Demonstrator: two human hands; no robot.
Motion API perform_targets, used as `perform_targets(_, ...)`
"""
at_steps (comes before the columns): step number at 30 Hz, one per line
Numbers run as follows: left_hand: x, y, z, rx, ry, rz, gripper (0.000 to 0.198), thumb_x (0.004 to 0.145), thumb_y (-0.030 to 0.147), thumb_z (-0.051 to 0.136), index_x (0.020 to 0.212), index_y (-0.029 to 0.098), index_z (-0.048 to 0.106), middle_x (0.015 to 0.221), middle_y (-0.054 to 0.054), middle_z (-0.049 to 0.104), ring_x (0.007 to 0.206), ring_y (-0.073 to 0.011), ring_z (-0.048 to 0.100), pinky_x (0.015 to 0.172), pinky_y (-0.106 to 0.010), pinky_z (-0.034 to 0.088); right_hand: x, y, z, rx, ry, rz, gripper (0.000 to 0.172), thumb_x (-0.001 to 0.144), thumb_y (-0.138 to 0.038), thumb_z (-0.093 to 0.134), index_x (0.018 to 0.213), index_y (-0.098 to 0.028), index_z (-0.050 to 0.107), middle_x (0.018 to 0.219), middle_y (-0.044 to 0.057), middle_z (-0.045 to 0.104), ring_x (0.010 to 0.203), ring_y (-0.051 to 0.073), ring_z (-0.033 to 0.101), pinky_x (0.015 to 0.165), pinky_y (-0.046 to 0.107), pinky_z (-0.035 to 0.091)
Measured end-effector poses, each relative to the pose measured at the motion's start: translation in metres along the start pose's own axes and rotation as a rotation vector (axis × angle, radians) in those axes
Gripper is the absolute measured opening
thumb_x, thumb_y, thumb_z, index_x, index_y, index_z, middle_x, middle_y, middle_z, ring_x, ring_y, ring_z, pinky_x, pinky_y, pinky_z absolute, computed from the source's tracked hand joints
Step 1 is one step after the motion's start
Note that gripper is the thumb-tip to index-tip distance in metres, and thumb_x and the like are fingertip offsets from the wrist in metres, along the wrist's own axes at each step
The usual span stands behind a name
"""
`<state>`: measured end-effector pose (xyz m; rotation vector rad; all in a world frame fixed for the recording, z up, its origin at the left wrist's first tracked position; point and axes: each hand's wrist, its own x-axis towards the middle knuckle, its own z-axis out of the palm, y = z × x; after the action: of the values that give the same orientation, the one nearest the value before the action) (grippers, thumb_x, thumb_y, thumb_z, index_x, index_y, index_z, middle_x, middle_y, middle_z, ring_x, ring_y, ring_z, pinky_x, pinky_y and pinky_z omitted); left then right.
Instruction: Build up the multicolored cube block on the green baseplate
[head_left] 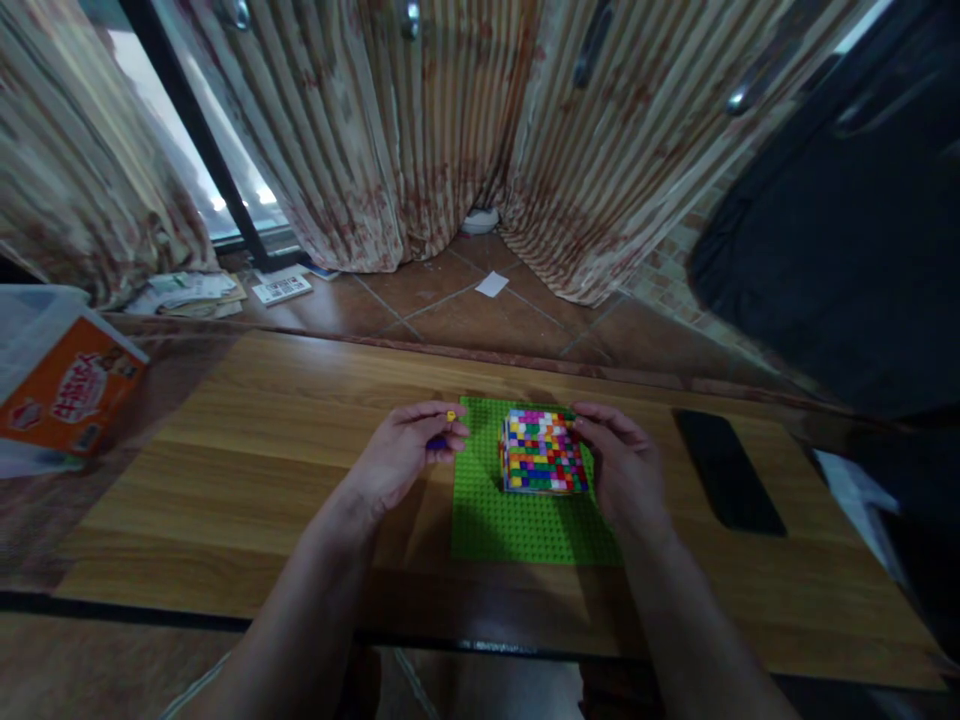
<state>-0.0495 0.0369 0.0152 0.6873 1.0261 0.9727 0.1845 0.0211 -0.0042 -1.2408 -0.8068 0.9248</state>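
Observation:
A small block of many-coloured toy bricks (541,455) stands on a green studded baseplate (525,540), its top a mix of white, yellow, red, blue, green and purple. Left of the block, my left hand (409,445) pinches a small yellow toy brick (451,416) between thumb and fingertips. Something blue (436,443), probably another brick, shows under its curled fingers. At the block's far right corner, my right hand (619,455) has thumb and forefinger closed together. A dark green bit shows at those fingertips; whether it is loose or part of the block, I cannot tell.
The wooden table (247,430) carries a black phone (727,470) to the right, with white paper (855,490) beyond it. At the left stands a clear plastic tub (37,310) with an orange label. Curtains, papers and a dark draped shape (847,230) surround the table.

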Motion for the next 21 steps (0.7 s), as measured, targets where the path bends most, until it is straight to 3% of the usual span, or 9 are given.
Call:
perform_targets(5, 0.001, -0.003, -0.003, 0.043, -0.03, 0.012, 0.023, 0.072, 0.024, 0.076, 0.091, 0.012, 0.072, 0.075, -0.004, 0.07, 0.061, -0.0091, 0.06, 0.058, -0.021, 0.043, -0.002, 0.0, 0.001, -0.113, 0.094, -0.187, 0.015, 0.069, -0.028, 0.077, 0.082, -0.021, 0.075, 0.08, 0.0, 0.072, 0.073, 0.016, 0.064, 0.071, 0.031, 0.05)
perform_targets(8, 0.001, -0.004, -0.004, 0.09, -0.059, 0.02, 0.028, 0.07, 0.029, 0.079, 0.092, 0.013, 0.073, 0.077, -0.004, 0.071, 0.062, -0.0088, 0.058, 0.056, -0.02, 0.04, -0.005, 0.0, 0.001, -0.253, 0.08, -0.367, 0.012, 0.076, -0.029, 0.073, 0.086, -0.021, 0.075, 0.088, 0.002, 0.072, 0.084, 0.018, 0.066, 0.08, 0.035, 0.051)
perform_targets(13, 0.001, -0.006, -0.002, 0.177, -0.114, 0.037, 0.03, 0.069, 0.039, 0.08, 0.085, 0.015, 0.071, 0.076, -0.002, 0.07, 0.057, -0.0063, 0.051, 0.051, -0.019, 0.031, -0.016, -0.003, 0.006, -0.479, -0.071, -0.667, 0.008, 0.084, -0.024, 0.068, 0.088, -0.025, 0.074, 0.095, 0.003, 0.071, 0.094, 0.02, 0.065, 0.086, 0.038, 0.051)
perform_targets(21, 0.0, -0.01, 0.005, 0.254, -0.194, 0.018, 0.036, 0.07, 0.047, 0.08, 0.071, 0.014, 0.065, 0.063, 0.004, 0.057, 0.048, -0.003, 0.034, 0.047, -0.021, 0.02, -0.032, -0.016, 0.016, -0.684, -0.294, -0.803, 0.017, 0.089, -0.019, 0.064, 0.102, -0.028, 0.072, 0.105, 0.004, 0.07, 0.099, 0.02, 0.063, 0.089, 0.04, 0.05)
